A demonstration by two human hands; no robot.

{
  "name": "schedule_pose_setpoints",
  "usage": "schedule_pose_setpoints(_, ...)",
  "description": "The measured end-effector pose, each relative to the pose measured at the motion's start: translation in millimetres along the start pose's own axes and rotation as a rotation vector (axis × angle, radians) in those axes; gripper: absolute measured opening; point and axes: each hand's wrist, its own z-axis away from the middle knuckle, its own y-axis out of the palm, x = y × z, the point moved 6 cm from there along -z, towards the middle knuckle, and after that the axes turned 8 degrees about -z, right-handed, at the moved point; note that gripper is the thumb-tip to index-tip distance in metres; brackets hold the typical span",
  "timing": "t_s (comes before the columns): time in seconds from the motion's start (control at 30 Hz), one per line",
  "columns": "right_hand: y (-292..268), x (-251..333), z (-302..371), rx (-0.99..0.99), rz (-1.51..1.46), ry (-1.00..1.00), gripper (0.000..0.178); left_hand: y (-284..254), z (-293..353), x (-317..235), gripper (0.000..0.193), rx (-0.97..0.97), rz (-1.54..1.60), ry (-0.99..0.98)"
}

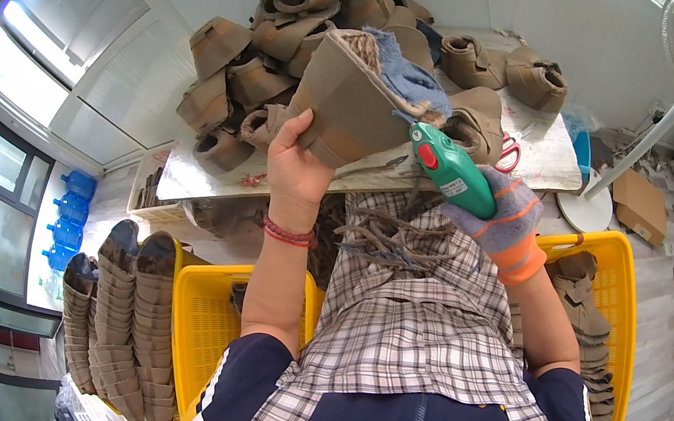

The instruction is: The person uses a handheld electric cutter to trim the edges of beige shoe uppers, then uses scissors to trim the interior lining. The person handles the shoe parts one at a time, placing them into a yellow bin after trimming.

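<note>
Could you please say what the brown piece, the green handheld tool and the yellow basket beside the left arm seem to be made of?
The brown piece: matte, perhaps suede or imitation leather; its surface looks dull and smooth.
The green handheld tool: probably moulded plastic, slightly glossy, with a smooth, rounded shell.
The yellow basket: likely satin plastic, with evenly coloured, perforated walls.

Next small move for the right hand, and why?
Probably ease the green handheld tool along the blue lining: the right hand grips it with its tip at or near the lining's edge, while the left hand holds up the tan shoe upper.
</note>
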Motion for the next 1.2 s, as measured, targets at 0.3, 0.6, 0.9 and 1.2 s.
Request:
schedule_pose_setpoints(0.3, 12.6, -9.6, 5.2, 0.009, -0.271, 0.215, 0.053, -0.6, 13.2, 13.2, 0.043, 0.095, -0.315, 0.201)
schedule_pose_setpoints(0.6, 14.3, -10.9, 1.7, -0.001, -0.51, 0.429, 0.051, -4.6, 20.5, 22.0, 0.019, 0.099, -1.097, 0.392)
schedule_pose_setpoints(0.9, 12.6, -33.2, 5.7, -0.019, -0.564, 0.565, 0.043, 14.5, 35.2, 40.3, 0.019, 0.453, -2.002, 0.89)
schedule_pose_setpoints(1.2, 4.9, -32.6, 5.6, -0.005, -0.786, 0.669, 0.041, 5.0, 45.0, 55.1, 0.032, 0.555, -2.077, 0.749)
